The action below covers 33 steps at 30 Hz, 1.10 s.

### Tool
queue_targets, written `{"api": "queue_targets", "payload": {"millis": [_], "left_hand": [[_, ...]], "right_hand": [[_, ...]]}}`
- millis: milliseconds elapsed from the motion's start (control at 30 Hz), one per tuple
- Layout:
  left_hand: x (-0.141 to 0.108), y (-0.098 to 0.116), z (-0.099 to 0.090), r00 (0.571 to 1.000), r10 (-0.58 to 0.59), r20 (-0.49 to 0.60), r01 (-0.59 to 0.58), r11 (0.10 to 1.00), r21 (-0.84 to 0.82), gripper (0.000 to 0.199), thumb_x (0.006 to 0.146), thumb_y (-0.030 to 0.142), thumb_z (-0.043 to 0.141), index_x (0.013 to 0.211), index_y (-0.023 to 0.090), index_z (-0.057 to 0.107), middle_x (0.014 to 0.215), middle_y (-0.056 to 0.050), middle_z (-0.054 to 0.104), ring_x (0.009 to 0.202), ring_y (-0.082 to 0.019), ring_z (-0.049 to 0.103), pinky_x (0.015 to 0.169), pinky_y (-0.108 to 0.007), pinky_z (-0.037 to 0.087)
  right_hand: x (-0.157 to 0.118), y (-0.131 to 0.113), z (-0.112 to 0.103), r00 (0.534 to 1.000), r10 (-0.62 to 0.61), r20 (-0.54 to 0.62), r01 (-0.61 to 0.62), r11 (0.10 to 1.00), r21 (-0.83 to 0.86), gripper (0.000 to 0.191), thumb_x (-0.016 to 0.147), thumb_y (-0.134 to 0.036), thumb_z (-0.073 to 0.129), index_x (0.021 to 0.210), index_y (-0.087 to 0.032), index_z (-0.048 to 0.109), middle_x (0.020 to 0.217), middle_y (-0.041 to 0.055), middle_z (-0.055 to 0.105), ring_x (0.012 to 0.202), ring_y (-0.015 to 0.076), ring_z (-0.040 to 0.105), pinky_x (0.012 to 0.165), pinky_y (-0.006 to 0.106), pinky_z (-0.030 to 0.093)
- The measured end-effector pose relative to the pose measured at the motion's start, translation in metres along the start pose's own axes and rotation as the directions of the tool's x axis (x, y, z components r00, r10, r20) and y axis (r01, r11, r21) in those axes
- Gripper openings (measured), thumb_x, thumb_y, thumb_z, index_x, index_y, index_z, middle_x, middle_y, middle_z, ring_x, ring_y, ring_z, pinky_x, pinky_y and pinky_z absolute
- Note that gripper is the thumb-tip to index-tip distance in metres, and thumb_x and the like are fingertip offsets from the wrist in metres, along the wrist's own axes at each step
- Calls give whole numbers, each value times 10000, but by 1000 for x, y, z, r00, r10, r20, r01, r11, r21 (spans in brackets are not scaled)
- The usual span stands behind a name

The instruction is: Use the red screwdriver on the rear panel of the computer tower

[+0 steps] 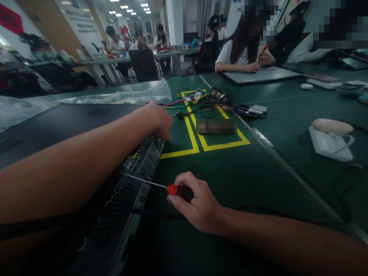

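A screwdriver (184, 193) with a dark handle and red collar is gripped in my right hand (202, 203). Its long metal shaft points left, and the tip meets the rear panel of a black computer case (115, 207) lying on the table. The perforated metal and slots of that panel face right. Across the top of the case reaches my left arm. My left hand (159, 120) is at the far rear corner of the case, near a round fan grille (158, 142), with its fingers curled downward. What those fingers hold, if anything, is hidden.
Yellow tape (184, 152) marks the green table (230, 180). A cable bundle (215, 97), a plug (181, 114) and a blurred-out dark object (216, 125) lie beyond. Plastic wrap (138, 92) is behind the case, a white cup (330, 142) at right. People sit farther back.
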State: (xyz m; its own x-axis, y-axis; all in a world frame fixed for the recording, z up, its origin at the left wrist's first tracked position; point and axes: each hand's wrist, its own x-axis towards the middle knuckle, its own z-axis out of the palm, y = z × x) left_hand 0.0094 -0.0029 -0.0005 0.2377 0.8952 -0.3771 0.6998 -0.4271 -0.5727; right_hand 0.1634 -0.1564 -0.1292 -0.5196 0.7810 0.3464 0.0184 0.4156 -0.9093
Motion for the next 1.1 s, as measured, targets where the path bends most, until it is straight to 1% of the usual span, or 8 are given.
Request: {"api": "queue_targets", "payload": {"millis": [167, 267, 367, 533, 667, 733, 833, 1100], "left_hand": [[0, -2, 1, 999, -19, -33, 18, 1000, -19, 466, 844, 362, 543, 1273, 251, 687, 1224, -146, 718, 1110, -336, 632, 963, -528, 449], [0, -2, 1, 999, -25, -48, 23, 999, -28, 465, 836, 254, 530, 1272, 214, 688, 1233, -170, 716, 1115, -339, 636, 958, -521, 453], [0, -3, 2, 998, -20, -52, 17, 998, -53, 472, 806, 195, 533, 1244, 195, 708, 1227, -183, 718, 1105, -344, 637, 958, -532, 450], [1, -4, 5, 997, -33, -64, 30, 998, -46, 473, 797, 215, 543, 1239, 228, 710, 1210, -163, 727, 1102, -335, 629, 953, -528, 450], [0, -4, 5, 997, -31, -77, 24, 996, -91, 499, 799, 190, 512, 1259, 184, 703, 1210, -198, 723, 1099, -360, 629, 952, -550, 443], [0, -4, 5, 997, -17, -78, 10, 997, -78, 501, 813, 183, 490, 1270, 158, 694, 1201, -214, 720, 1092, -367, 634, 938, -551, 444], [-1, -4, 4, 997, -25, -80, 20, 997, -69, 487, 834, 192, 477, 1271, 166, 689, 1205, -206, 717, 1097, -357, 636, 936, -538, 445], [-2, -4, 2, 997, -27, -71, 24, 999, -46, 488, 838, 187, 456, 1274, 190, 676, 1218, -185, 723, 1083, -324, 641, 933, -515, 459]], "right_hand": [[-1, 1, 1, 1000, -11, -2, 11, 1000, 6, 156, 905, -238, 672, 964, -198, 533, 733, -55, 521, 568, 85, 458, 537, 220, 365], [-1, 1, 0, 1000, -16, -6, 16, 1000, -1, 145, 913, -254, 665, 969, -197, 545, 751, -46, 532, 585, 91, 473, 548, 222, 378], [1, -1, -2, 999, -32, -20, 31, 998, -55, 124, 919, -277, 656, 960, -191, 576, 774, -26, 565, 624, 110, 504, 594, 244, 408], [3, -4, -4, 998, -68, -4, 67, 993, -94, 149, 985, -306, 561, 965, -180, 637, 827, 18, 626, 712, 142, 575, 664, 274, 447], [1, -2, -2, 998, -53, -22, 51, 997, -60, 135, 965, -296, 593, 1037, -183, 608, 858, 19, 643, 742, 146, 608, 679, 277, 463], [0, -1, -1, 998, -45, -47, 43, 998, -55, 193, 910, -287, 660, 1051, -198, 563, 839, -2, 625, 711, 139, 591, 661, 275, 458], [-2, 0, 1, 998, -33, -60, 29, 997, -73, 266, 844, -260, 715, 1020, -221, 520, 798, -31, 592, 661, 128, 550, 625, 268, 438], [-1, -1, 0, 999, -7, -52, 2, 995, -99, 237, 847, -235, 704, 981, -227, 509, 760, -39, 580, 622, 124, 513, 613, 272, 429]]}}
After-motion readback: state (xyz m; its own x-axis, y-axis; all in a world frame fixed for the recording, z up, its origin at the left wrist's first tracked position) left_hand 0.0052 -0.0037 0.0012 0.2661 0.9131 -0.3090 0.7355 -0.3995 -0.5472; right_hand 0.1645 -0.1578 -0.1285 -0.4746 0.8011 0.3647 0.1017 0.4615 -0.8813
